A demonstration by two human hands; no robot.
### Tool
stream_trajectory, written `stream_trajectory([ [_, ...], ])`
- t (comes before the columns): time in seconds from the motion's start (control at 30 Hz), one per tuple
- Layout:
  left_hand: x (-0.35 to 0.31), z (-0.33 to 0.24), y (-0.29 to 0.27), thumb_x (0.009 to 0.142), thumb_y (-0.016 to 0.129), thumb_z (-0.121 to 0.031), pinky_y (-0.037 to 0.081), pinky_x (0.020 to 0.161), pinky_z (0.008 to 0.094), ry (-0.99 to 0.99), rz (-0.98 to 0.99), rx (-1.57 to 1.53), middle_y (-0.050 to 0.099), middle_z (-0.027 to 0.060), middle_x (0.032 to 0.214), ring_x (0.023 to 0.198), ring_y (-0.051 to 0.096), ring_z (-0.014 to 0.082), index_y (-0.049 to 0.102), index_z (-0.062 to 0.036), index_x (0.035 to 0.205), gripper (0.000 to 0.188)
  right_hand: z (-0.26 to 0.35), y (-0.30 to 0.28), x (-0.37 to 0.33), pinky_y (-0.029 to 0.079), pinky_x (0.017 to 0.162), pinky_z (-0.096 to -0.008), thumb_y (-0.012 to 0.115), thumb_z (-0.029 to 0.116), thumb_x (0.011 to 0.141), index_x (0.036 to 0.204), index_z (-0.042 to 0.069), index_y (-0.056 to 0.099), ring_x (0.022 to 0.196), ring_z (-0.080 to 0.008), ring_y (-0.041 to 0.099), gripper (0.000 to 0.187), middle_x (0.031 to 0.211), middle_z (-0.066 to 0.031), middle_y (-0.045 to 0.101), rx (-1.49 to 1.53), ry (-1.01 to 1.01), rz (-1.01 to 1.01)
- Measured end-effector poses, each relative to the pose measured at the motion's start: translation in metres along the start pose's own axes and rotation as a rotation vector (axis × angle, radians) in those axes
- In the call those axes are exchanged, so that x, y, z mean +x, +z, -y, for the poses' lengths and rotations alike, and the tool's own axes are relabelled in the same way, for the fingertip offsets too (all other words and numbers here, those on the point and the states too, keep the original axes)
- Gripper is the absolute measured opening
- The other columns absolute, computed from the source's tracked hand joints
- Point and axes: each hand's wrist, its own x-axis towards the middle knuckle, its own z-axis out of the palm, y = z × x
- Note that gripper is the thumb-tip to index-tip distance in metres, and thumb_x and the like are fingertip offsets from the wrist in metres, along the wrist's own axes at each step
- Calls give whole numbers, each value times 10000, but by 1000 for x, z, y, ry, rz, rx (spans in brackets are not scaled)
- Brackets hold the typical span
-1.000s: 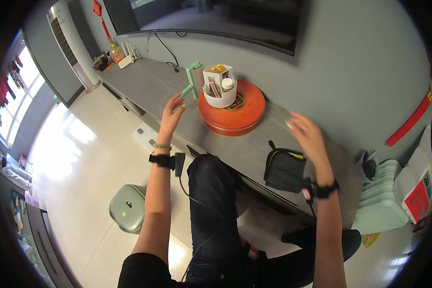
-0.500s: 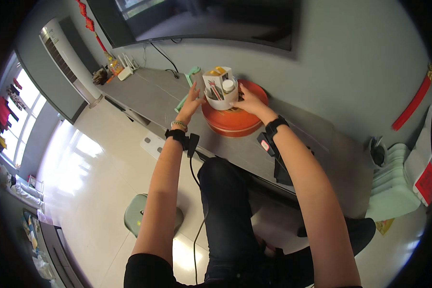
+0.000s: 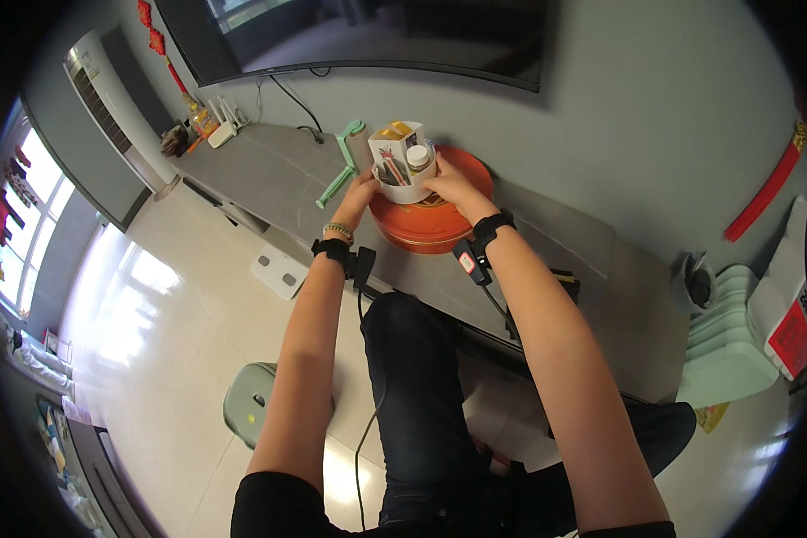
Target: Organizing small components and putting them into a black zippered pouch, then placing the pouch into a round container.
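A white round organizer (image 3: 407, 192) sits on the lid of a round orange-red tin (image 3: 432, 230). In it stand a small bottle (image 3: 419, 159) with a white cap, a white box (image 3: 398, 134) with yellow on top, and some thin sticks. My left hand (image 3: 359, 194) closes on the organizer's left side, its fingers partly hidden. From the right, my right hand (image 3: 453, 186) grips the opposite wall, thumb towards me. Just left of the tin, a mint-green lint roller (image 3: 352, 148) with its handle lies near my left hand.
The grey cabinet top (image 3: 278, 170) runs along the wall under a television (image 3: 377, 40). A white router (image 3: 224, 132) stands at its far left end. Below are a white scale (image 3: 278, 272) and a green stool (image 3: 251, 405). Stacked green stools (image 3: 731, 345) stand at right.
Both hands have closed in on the organizer from open, spread fingers and now hold its sides. The view has shifted slightly; the organizer still rests on the tin.
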Motion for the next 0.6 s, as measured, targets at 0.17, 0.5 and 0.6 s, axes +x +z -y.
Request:
stream_trajectory([
  [0.17,-25,-22,13,763,398,-110,352,796,211,-54,-24,49,523,22,1021,886,457,96,430,11,1186,440,-8,-4,-11,337,938,-289,560,32,717,1342,36,173,1145,-222,409,736,1251,-137,410,9,-70,-12],
  [0.5,-136,-84,68,650,416,-25,270,959,271,-85,-49,91,350,114,1315,1250,278,194,252,30,1314,686,51,7,-145,323,960,-331,679,216,681,1299,-33,239,1166,-295,399,799,1259,-225,383,-305,-170,-219],
  [0.6,-166,-85,102,640,405,3,247,972,263,-134,-32,14,347,119,1313,1245,279,193,211,20,1331,717,38,8,-188,329,955,-332,673,193,698,1305,9,269,1163,-286,408,752,1249,-204,409,-293,-167,-250],
])
